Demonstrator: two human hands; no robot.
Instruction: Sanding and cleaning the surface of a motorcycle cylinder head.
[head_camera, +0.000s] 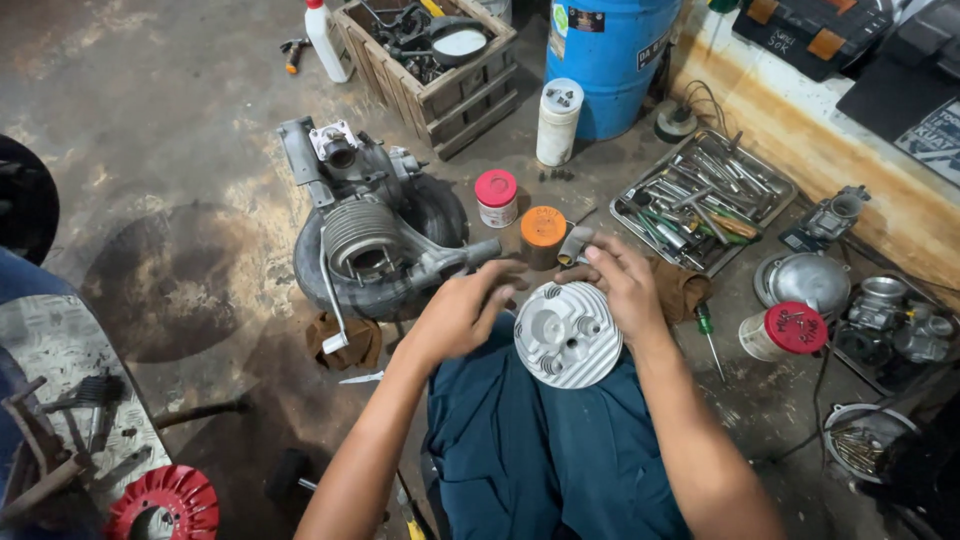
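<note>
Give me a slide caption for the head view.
Both hands, left and right, hold a finned cylinder head on the lap.

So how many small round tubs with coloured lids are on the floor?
3: a pink-lidded tub beside the engine, an orange-lidded tub above the hands, a red-lidded tub at right. Others may be hidden.

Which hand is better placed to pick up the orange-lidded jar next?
Probably the right hand: it rests on the far edge of the round finned cylinder head, just below the orange-lidded jar. The left hand sits lower on the head's left rim, farther from the jar.
</note>
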